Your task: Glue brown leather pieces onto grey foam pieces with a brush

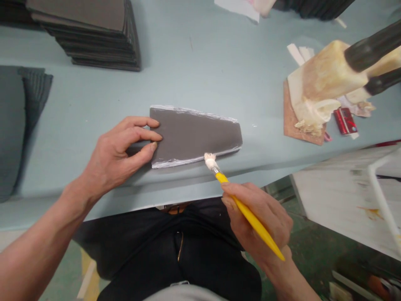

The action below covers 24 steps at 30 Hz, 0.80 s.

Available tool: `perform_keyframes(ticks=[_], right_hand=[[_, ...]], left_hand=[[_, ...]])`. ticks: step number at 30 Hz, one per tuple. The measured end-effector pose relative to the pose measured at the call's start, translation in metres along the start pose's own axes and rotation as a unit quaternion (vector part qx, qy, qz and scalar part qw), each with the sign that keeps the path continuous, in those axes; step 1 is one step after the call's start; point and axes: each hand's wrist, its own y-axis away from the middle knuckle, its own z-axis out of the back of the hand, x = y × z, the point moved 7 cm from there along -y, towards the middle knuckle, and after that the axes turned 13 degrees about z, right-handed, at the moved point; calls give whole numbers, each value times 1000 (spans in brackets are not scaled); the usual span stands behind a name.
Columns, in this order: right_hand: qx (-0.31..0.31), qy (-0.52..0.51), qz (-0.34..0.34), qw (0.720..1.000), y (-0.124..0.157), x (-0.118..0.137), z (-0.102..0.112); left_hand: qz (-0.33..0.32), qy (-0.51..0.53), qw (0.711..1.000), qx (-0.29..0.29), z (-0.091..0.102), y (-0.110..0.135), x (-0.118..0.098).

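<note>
A dark grey tapered panel lies flat on the table, its narrow end to the right. White paste streaks run along both of its long edges. My left hand holds the panel at its wide left end, thumb and fingertips pressed on the surface there. In my right hand is a yellow-handled brush, gripped near the ferrule. White paste coats the bristles, which touch the panel's near edge right of its middle.
Stacks of dark pieces stand at the back left, with more fanned-out panels at the far left. On the right a paste-smeared container sits on a brown board, beside a red can-like object. The table's front edge runs close to my body.
</note>
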Motion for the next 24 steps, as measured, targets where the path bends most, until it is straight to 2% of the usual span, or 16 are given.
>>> perform_keyframes(ticks=[10, 16, 21, 24], right_hand=[[31, -84, 8, 996, -16, 31, -24], [37, -200, 19, 979, -19, 57, -40], [11, -223, 10, 975, -15, 55, -33], [-10, -213, 8, 977, 4, 47, -19]], left_hand=[[29, 38, 999, 16, -3, 0, 9], [39, 32, 998, 26, -2, 0, 7], [69, 80, 994, 33, -2, 0, 15], [101, 152, 983, 33, -2, 2, 17]])
